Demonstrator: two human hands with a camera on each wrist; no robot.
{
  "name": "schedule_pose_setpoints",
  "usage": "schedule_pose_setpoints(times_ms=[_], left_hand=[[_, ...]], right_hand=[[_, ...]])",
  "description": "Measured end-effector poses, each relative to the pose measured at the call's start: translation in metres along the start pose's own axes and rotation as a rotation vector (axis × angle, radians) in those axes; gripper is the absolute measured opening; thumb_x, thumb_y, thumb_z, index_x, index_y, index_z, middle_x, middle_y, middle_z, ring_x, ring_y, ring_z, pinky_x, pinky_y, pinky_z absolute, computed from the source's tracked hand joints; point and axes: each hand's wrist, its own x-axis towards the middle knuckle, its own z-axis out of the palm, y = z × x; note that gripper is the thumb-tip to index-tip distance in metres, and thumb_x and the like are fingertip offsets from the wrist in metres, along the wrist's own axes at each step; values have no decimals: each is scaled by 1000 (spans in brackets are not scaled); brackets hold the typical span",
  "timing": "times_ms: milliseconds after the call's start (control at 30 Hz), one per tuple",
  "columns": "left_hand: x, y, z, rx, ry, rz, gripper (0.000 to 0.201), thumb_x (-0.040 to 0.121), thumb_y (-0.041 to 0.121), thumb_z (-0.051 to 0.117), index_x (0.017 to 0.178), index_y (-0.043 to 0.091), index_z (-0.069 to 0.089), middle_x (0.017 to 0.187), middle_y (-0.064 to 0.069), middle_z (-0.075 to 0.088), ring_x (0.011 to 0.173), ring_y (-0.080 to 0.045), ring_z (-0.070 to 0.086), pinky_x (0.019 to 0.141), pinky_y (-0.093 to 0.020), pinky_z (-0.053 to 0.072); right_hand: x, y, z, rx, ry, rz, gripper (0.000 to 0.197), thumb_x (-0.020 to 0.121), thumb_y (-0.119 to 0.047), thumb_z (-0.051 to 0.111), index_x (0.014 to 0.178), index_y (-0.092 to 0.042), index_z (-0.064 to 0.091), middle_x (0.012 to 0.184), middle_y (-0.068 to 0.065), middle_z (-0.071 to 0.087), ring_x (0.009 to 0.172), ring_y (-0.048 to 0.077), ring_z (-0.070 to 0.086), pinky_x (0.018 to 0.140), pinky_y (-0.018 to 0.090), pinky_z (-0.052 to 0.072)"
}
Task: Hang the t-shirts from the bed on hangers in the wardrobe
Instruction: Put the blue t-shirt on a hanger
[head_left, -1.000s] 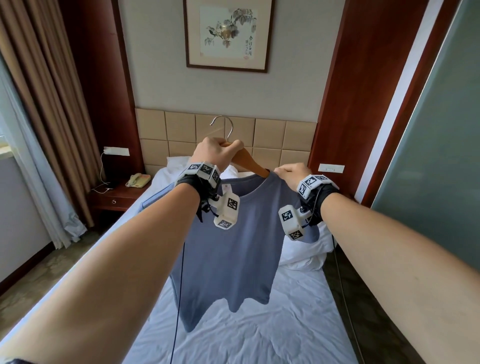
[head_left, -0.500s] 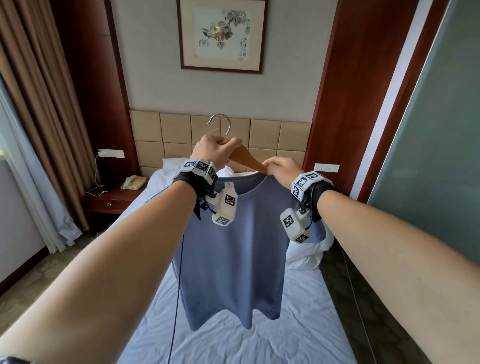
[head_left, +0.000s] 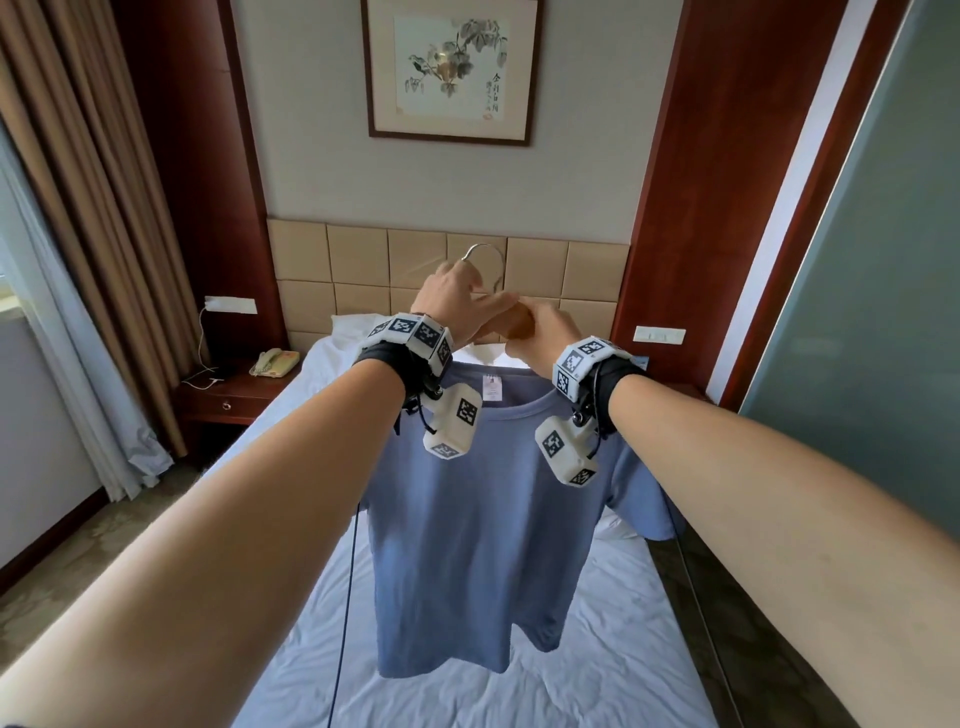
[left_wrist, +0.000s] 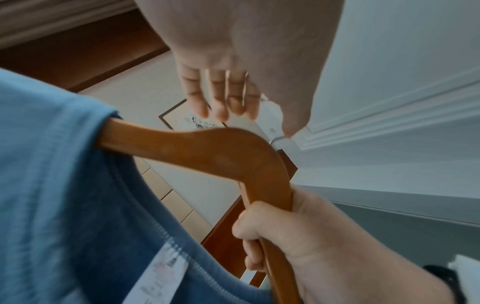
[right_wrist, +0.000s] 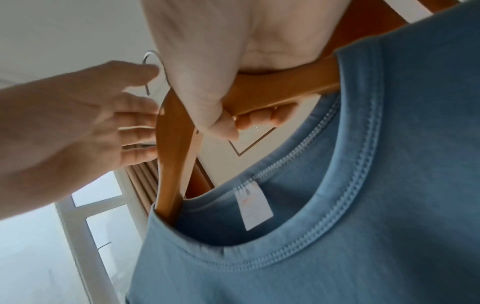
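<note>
Right hand (head_left: 545, 332) is wrapped tight around the wooden hanger (left_wrist: 207, 152) just right of its peak, while the left hand (head_left: 452, 301) is loose, fingers (left_wrist: 221, 96) straight and spread up by the metal hook (head_left: 488, 260), not gripping anything. One blue t-shirt (head_left: 483, 530) with a white neck label hangs on the one hanger, both shoulders on, held up over the white bed (head_left: 597, 649).

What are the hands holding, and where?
The right hand grips the wooden hanger by one arm, near its bend. The left hand, fingers straight, holds nothing.
</note>
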Motion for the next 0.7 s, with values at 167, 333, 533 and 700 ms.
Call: schedule_pose_setpoints(times_ms=[167,333,533,700], left_hand=[[-15,9,-8,-116,-133,78,33,89,34,66,69,8,67,61,0,61,50,-14,55,54,-27,48],[-36,5,13,90,-644,38,20,91,22,65,106,9,70,72,-5,71,63,-18,70,71,-34,61],[-47,-4,38,266,-643,-12,13,89,20,65,82,11,60,52,-2,63,45,-16,64,57,-30,58],[-40,2,45,194,-510,40,17,90,27,64,74,28,69,53,4,65,52,-15,68,52,-22,48]], right_hand=[[-1,12,-6,-7,99,108,21,80,-21,64,101,-22,59,88,1,64,83,28,64,67,32,46],[-1,13,-17,11,134,128,28,74,-23,67,101,-16,60,89,6,68,80,28,64,75,38,55],[-4,12,-25,25,166,68,20,73,-18,65,91,-13,58,77,3,62,71,26,60,66,34,49],[-7,21,-34,-13,137,53,23,74,-17,66,94,-13,57,77,1,60,72,24,58,64,32,46]])
